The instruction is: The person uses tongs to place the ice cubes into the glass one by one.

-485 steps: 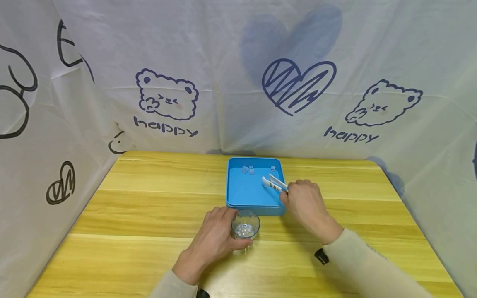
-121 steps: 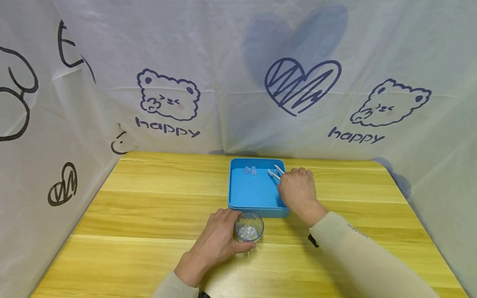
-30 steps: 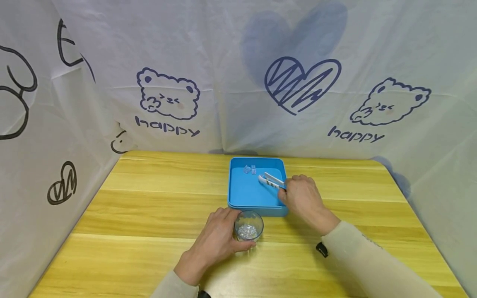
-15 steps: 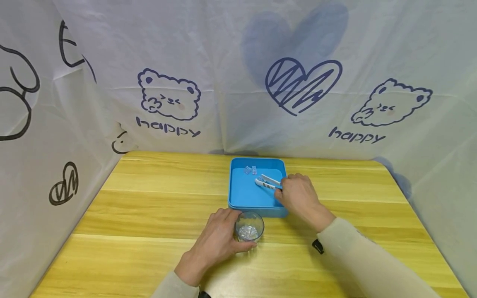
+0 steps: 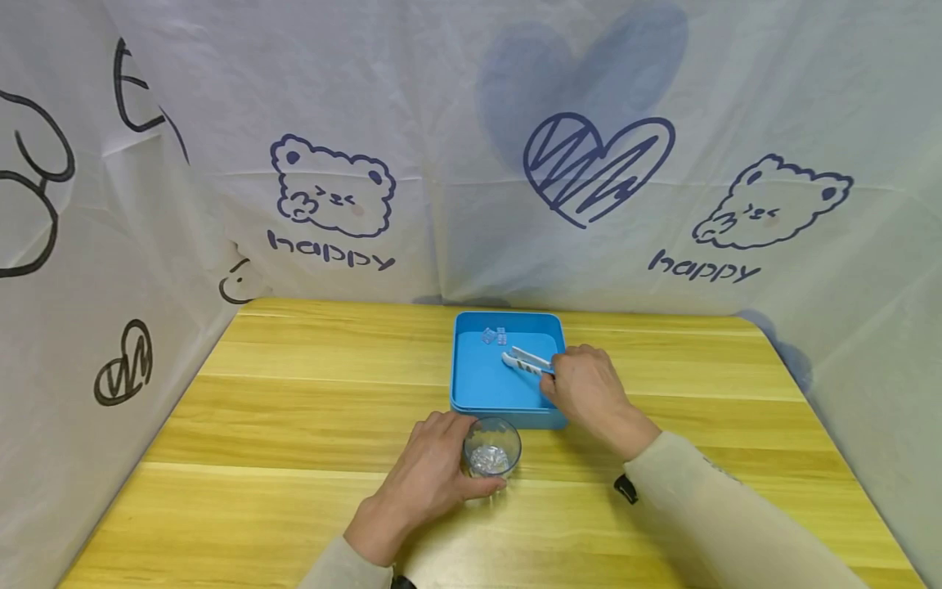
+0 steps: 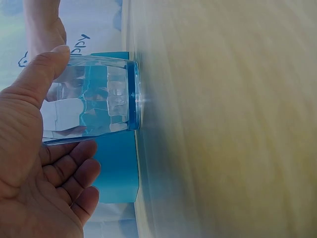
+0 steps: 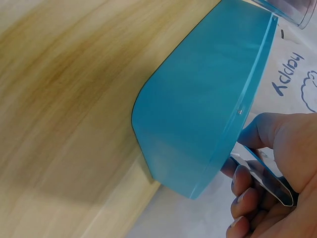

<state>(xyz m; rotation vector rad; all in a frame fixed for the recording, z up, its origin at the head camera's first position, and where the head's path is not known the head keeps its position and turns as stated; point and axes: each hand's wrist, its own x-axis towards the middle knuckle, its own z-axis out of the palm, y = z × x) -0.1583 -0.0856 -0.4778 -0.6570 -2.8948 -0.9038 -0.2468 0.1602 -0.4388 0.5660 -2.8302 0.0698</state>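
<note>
My left hand [image 5: 421, 473] holds a clear drinking glass [image 6: 101, 99], thumb on one side and fingers on the other. Upright on the table, the glass has several clear cubes [image 5: 489, 460] at its bottom. My right hand [image 5: 593, 394] grips small white tongs [image 5: 527, 366] with a dark pattern. Their tips are slightly apart above the middle of a square blue tray [image 5: 508, 419]; whether a cube sits between them is too small to tell. A small cluster of clear cubes [image 5: 501, 336] lies near the tray's back wall. The right wrist view shows fingers curled round the tongs.
The tray stands just behind the glass on a wood-grain table [image 5: 294, 425]. A white printed cloth [image 5: 456, 245] hangs close behind the table's back edge, with cloth at both sides as well.
The tongs were at a lone cube in the tray's back right corner; they have moved left and forward to the middle. That corner's cube is gone. The left hand and glass have stayed put.
</note>
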